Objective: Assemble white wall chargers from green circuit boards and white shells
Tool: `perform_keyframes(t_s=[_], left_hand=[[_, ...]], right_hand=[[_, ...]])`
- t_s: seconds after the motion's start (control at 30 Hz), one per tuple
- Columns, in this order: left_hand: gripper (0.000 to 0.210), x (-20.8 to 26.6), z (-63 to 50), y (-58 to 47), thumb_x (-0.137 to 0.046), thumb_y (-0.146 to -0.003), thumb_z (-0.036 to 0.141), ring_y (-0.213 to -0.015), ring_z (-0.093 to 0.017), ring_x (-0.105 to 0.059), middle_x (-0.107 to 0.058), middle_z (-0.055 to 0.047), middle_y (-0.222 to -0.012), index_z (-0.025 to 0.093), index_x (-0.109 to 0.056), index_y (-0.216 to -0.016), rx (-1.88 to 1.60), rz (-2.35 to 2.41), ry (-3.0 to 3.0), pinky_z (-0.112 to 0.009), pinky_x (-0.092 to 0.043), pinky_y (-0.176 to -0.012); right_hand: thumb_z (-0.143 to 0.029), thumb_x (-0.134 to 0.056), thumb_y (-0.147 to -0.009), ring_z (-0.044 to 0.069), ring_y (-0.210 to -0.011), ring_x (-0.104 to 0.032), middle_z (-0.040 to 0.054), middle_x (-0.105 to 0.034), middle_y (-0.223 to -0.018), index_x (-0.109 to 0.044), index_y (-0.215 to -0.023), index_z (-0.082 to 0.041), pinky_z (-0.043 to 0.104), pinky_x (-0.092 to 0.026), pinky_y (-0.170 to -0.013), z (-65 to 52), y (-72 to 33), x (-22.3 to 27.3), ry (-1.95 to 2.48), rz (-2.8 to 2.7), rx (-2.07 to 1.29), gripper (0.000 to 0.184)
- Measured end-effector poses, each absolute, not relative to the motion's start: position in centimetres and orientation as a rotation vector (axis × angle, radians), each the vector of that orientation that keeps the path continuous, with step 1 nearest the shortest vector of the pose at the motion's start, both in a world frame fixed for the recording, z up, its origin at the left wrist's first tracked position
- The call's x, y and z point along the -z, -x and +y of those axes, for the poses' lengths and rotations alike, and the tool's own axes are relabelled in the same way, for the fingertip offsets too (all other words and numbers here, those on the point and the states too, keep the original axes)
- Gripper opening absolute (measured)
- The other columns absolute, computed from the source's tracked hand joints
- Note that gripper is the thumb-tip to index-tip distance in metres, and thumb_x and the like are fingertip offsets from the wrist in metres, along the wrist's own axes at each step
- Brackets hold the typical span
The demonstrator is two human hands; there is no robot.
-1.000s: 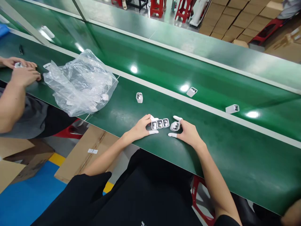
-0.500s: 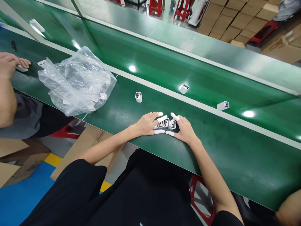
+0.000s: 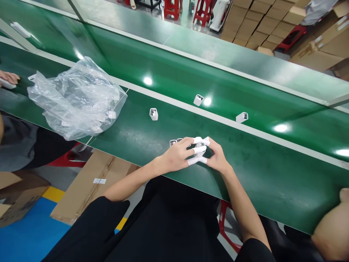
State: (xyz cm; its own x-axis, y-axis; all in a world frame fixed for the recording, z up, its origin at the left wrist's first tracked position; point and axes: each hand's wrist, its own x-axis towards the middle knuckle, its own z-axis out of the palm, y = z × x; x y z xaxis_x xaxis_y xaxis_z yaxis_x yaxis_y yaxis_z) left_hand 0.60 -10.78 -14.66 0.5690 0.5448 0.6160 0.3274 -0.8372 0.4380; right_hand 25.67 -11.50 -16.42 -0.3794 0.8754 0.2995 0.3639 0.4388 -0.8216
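Observation:
Both my hands meet around one small white open-topped plastic housing (image 3: pixel 201 148) above the green bench. My left hand (image 3: pixel 178 154) has white covers on its thumb and two fingers, which press on the housing from the left. My right hand (image 3: pixel 217 156), also with white fingertip covers, closes on the housing's right side. To the left, similar white housings (image 3: pixel 173 143) stand in a row, partly hidden behind my left hand. Another white housing (image 3: pixel 153 114) stands alone farther back on the bench. Dark parts show inside its open top.
A clear plastic bag (image 3: pixel 79 98) with white pieces inside lies on the left. Beyond a pale strip (image 3: pixel 169 99), the green belt carries a white housing (image 3: pixel 198 100) and another housing (image 3: pixel 242 117). A co-worker's hand (image 3: pixel 9 77) is far left, another person's arm (image 3: pixel 331 225) far right.
My left hand has moved right, from the row to the end housing, and the fingers of both hands have closed around it. The housings on the belt have shifted left relative to the bench.

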Motion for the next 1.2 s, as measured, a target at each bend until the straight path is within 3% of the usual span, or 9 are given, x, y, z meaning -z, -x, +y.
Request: perform_keyframes(t_s=[0.07,0.23,0.4,0.5,0.6,0.7,0.83,1.0,1.2], left_hand=[[0.022,14.3,-10.8,-1.5,-0.069,-0.108,0.031,-0.115,-0.028,-0.078,-0.072,-0.013,-0.128,0.025,-0.077,-0.128,-1.116,0.728,-2.385,-0.048,-0.071,-0.095],[0.022,13.7,-11.5,-2.8,-0.077,-0.104,0.037,-0.125,-0.030,-0.077,-0.068,-0.012,-0.131,0.028,-0.082,-0.123,-1.101,0.692,-1.917,-0.057,-0.067,-0.110],[0.028,14.0,-12.7,-4.1,-0.085,-0.097,0.052,-0.109,-0.028,-0.078,-0.078,-0.010,-0.117,0.027,-0.085,-0.109,-1.121,0.713,-1.649,-0.056,-0.068,-0.103],[0.038,14.3,-13.4,-4.2,-0.091,-0.089,0.060,-0.105,-0.027,-0.079,-0.079,-0.008,-0.113,0.027,-0.081,-0.105,-1.265,0.739,-1.288,-0.055,-0.070,-0.098],[0.049,13.6,-13.9,-3.2,-0.069,-0.102,0.071,-0.121,-0.029,-0.079,-0.078,-0.009,-0.130,0.028,-0.073,-0.125,-1.328,0.857,-0.843,-0.055,-0.072,-0.102],[0.054,12.4,-13.9,-1.5,-0.046,-0.112,0.072,-0.139,-0.029,-0.072,-0.073,-0.010,-0.144,0.028,-0.065,-0.136,-1.292,0.977,-0.629,-0.054,-0.067,-0.117],[0.051,11.5,-13.8,0.1,-0.052,-0.109,0.072,-0.145,-0.030,-0.069,-0.074,-0.011,-0.139,0.027,-0.065,-0.128,-1.277,1.019,-0.575,-0.051,-0.067,-0.121],[0.048,11.8,-13.8,0.8,-0.057,-0.107,0.070,-0.144,-0.029,-0.069,-0.073,-0.012,-0.136,0.026,-0.066,-0.124,-1.310,1.022,-0.516,-0.049,-0.066,-0.122],[0.046,12.3,-13.9,1.1,-0.055,-0.110,0.067,-0.140,-0.029,-0.071,-0.075,-0.012,-0.132,0.025,-0.068,-0.125,-1.381,1.061,-0.421,-0.052,-0.067,-0.119]], right_hand=[[-0.064,-0.088,-0.089,0.024,-0.084,-0.064,0.0033,-0.068,-0.095,-0.076,-0.111,-0.029,0.044,-0.060,-0.078,-11.7,-25.9,16.4,1.075,-1.910,-0.880,0.043],[-0.072,-0.095,-0.076,0.028,-0.089,-0.075,0.0036,-0.074,-0.095,-0.067,-0.140,-0.030,0.049,-0.068,-0.088,-12.4,-26.7,16.6,1.126,-1.694,-0.939,0.082],[-0.067,-0.101,-0.072,0.026,-0.081,-0.073,0.0038,-0.075,-0.096,-0.063,-0.140,-0.033,0.048,-0.068,-0.081,-12.9,-27.1,16.6,1.017,-1.678,-0.960,0.085],[-0.083,-0.087,-0.079,0.029,-0.081,-0.071,0.0051,-0.072,-0.094,-0.059,-0.151,-0.031,0.053,-0.066,-0.082,-12.5,-27.4,16.5,0.936,-1.680,-0.904,0.093],[-0.092,-0.062,-0.090,0.033,-0.089,-0.072,0.0089,-0.070,-0.100,-0.059,-0.155,-0.028,0.058,-0.064,-0.088,-11.6,-27.9,16.7,0.928,-1.597,-0.793,0.091],[-0.082,-0.055,-0.100,0.033,-0.092,-0.073,0.0099,-0.070,-0.101,-0.061,-0.151,-0.027,0.058,-0.063,-0.090,-10.8,-28.4,17.3,0.996,-1.560,-0.752,0.075],[-0.067,-0.055,-0.106,0.032,-0.093,-0.075,0.0092,-0.073,-0.103,-0.062,-0.148,-0.027,0.057,-0.064,-0.092,-10.6,-28.4,18.4,1.099,-1.600,-0.777,0.058],[-0.050,-0.069,-0.104,0.030,-0.101,-0.076,0.0090,-0.077,-0.117,-0.065,-0.145,-0.029,0.058,-0.064,-0.100,-11.1,-26.9,18.9,1.165,-1.799,-0.740,0.046],[-0.040,-0.079,-0.102,0.036,-0.144,-0.066,0.0146,-0.066,-0.158,-0.054,-0.161,-0.031,0.063,-0.058,-0.120,-10.9,-23.8,18.4,1.123,-2.096,-0.587,0.064]])
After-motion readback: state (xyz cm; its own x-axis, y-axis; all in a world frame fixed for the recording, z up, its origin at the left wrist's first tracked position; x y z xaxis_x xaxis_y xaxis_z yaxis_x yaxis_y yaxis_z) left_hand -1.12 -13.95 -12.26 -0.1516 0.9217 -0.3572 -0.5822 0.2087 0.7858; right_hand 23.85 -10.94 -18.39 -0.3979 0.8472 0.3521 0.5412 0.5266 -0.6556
